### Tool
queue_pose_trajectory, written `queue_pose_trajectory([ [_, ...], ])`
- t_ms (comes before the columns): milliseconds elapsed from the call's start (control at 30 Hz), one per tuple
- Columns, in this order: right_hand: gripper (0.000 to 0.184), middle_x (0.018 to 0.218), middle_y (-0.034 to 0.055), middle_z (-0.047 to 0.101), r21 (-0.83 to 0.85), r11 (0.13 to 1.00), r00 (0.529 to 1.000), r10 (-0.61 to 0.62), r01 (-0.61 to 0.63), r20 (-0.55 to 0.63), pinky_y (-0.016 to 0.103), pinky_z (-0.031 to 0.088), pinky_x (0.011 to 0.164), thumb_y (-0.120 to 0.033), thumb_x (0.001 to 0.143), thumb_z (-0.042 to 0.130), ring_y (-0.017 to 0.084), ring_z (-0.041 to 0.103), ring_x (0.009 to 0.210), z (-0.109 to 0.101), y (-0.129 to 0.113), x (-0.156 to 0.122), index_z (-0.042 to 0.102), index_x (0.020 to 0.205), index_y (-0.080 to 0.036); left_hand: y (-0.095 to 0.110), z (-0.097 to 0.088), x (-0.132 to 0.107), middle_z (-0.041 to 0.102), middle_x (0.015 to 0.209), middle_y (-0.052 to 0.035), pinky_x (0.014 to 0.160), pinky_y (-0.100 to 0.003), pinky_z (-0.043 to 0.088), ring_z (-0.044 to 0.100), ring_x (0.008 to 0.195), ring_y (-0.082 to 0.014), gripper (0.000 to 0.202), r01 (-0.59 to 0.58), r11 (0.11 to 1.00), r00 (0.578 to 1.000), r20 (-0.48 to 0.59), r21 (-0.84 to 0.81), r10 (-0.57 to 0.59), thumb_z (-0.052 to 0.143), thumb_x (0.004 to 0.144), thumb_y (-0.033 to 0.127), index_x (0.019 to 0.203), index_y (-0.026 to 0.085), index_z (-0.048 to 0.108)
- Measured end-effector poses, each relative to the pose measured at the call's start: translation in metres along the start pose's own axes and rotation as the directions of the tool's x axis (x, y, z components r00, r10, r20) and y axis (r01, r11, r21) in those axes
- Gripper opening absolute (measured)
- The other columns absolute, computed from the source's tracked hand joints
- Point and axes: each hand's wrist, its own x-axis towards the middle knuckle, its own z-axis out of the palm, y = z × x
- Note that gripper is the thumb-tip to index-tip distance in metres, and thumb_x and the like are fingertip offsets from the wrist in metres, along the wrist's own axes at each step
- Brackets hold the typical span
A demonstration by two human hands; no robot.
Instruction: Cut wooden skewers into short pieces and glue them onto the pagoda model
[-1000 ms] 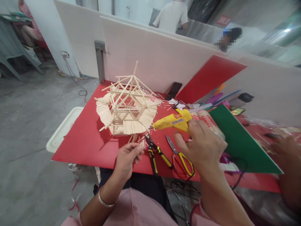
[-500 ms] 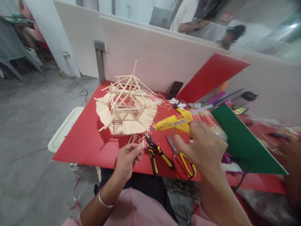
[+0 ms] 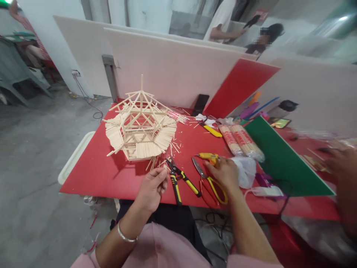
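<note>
My left hand (image 3: pixel 154 188) is closed in a pinch over the front of the table; what sits between its fingertips is too small to make out. My right hand (image 3: pixel 225 172) grips the yellow glue gun (image 3: pixel 208 156), held low over the red tabletop with its nozzle pointing left. Beyond my left hand stands a pagoda-like model of wooden sticks (image 3: pixel 142 126), with slatted panels round a open frame. Between my hands lie black-and-yellow pliers (image 3: pixel 184 178) and scissors (image 3: pixel 211 182) with red and yellow handles.
Loose sticks (image 3: pixel 153 163) lie before the model. Behind my right hand are bundled sticks (image 3: pixel 241 141), a yellow-handled tool (image 3: pixel 212 130), a plastic bag (image 3: pixel 245 171) and a green board (image 3: pixel 284 160). A phone (image 3: pixel 200 105) leans on the white partition (image 3: pixel 167 63). Another person's hand (image 3: pixel 343 163) is at right.
My right hand has come down and back toward the table with the glue gun, away from the model. My left hand stays pinched in nearly the same place. The view has shifted slightly.
</note>
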Motion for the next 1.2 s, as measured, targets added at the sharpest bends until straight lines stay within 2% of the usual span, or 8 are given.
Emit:
queue_pose_trajectory([
  [133, 0.026, 0.098, 0.0076, 0.07, 0.346, 0.871, 0.927, -0.266, 0.349, -0.265, 0.038, 0.048, 0.086, -0.041, 0.091, 0.054, 0.022, 0.063, 0.094, -0.029, -0.06, -0.041, 0.069, 0.102, -0.023, -0.001, 0.011, -0.001, 0.062, 0.062, -0.0003, 0.04, -0.014, 0.03, 0.049, 0.047, -0.0036, 0.035, 0.002, 1.0, 1.0, -0.019, -0.019, -0.002, 0.089, 0.056, 0.035, 0.073, 0.012, 0.07],
  [267, 0.02, 0.088, 0.0035, 0.07, 0.282, 0.644, 0.693, -0.576, 0.711, -0.434, 0.035, 0.048, 0.082, -0.024, 0.087, 0.066, 0.018, 0.062, 0.085, -0.052, -0.111, -0.07, 0.071, 0.106, -0.026, -0.004, 0.02, -0.006, 0.066, 0.067, -0.0023, 0.048, -0.016, 0.04, 0.056, 0.058, -0.0077, 0.028, 0.023, 0.999, 1.0, 0.022, -0.031, -0.022, 0.087, 0.06, 0.032, 0.074, 0.014, 0.072],
  [367, 0.023, 0.086, 0.0037, 0.069, 0.264, 0.585, 0.625, -0.587, 0.767, -0.514, 0.035, 0.049, 0.079, -0.015, 0.084, 0.068, 0.017, 0.059, 0.081, -0.052, -0.121, -0.073, 0.071, 0.105, -0.023, -0.001, 0.023, -0.011, 0.066, 0.068, -0.0022, 0.054, -0.018, 0.044, 0.057, 0.062, -0.0093, 0.022, 0.038, 0.999, 0.996, 0.078, -0.022, -0.036, 0.083, 0.064, 0.031, 0.073, 0.015, 0.072],
  [500, 0.023, 0.085, 0.0038, 0.068, 0.298, 0.581, 0.642, -0.575, 0.757, -0.507, 0.033, 0.05, 0.075, -0.011, 0.082, 0.069, 0.017, 0.057, 0.08, -0.051, -0.12, -0.07, 0.071, 0.102, -0.022, 0.003, 0.022, -0.013, 0.066, 0.069, -0.0029, 0.054, -0.019, 0.043, 0.057, 0.063, -0.0105, 0.022, 0.055, 0.998, 0.996, 0.066, 0.02, -0.056, 0.083, 0.062, 0.032, 0.069, 0.014, 0.071],
  [633, 0.02, 0.082, 0.0037, 0.068, 0.2, 0.613, 0.616, -0.603, 0.764, -0.507, 0.031, 0.05, 0.075, -0.01, 0.081, 0.07, 0.016, 0.057, 0.079, -0.054, -0.125, -0.074, 0.071, 0.098, -0.021, 0.005, 0.015, -0.009, 0.065, 0.067, -0.0042, 0.05, -0.02, 0.038, 0.053, 0.059, -0.01, 0.021, -0.12, 0.973, 0.992, 0.065, 0.196, 0.109, 0.076, 0.069, 0.034, 0.066, 0.014, 0.072],
  [833, 0.023, 0.082, 0.0028, 0.069, 0.134, 0.616, 0.592, -0.64, 0.776, -0.49, 0.031, 0.05, 0.078, -0.009, 0.082, 0.068, 0.016, 0.058, 0.081, -0.057, -0.136, -0.076, 0.07, 0.101, -0.022, 0.013, 0.008, -0.009, 0.067, 0.072, -0.0057, 0.07, -0.026, 0.047, 0.06, 0.073, -0.0156, 0.026, -0.519, 0.753, 0.854, 0.217, 0.404, 0.473, 0.065, 0.081, 0.029, 0.06, 0.016, 0.071],
  [1000, 0.013, 0.081, 0.0021, 0.065, 0.253, 0.714, 0.696, -0.433, 0.653, -0.573, 0.033, 0.048, 0.074, -0.017, 0.083, 0.07, 0.015, 0.058, 0.075, -0.052, -0.149, -0.065, 0.071, 0.095, -0.022, 0.005, -0.001, -0.004, 0.07, 0.077, -0.0063, 0.056, -0.024, 0.044, 0.058, 0.063, -0.0138, 0.024, -0.39, 0.873, 0.915, 0.231, 0.292, 0.332, 0.061, 0.086, 0.033, 0.092, 0.015, 0.077],
  [1200, 0.009, 0.078, 0.0006, 0.062, 0.302, 0.742, 0.722, -0.336, 0.599, -0.606, 0.031, 0.046, 0.07, -0.02, 0.081, 0.073, 0.014, 0.056, 0.071, -0.042, -0.17, -0.049, 0.072, 0.09, -0.022, 0.004, -0.011, 0.006, 0.067, 0.068, -0.0045, 0.052, -0.021, 0.041, 0.054, 0.057, -0.011, 0.022, -0.316, 0.918, 0.947, 0.133, 0.239, 0.291, 0.065, 0.082, 0.033, 0.082, 0.014, 0.076],
])
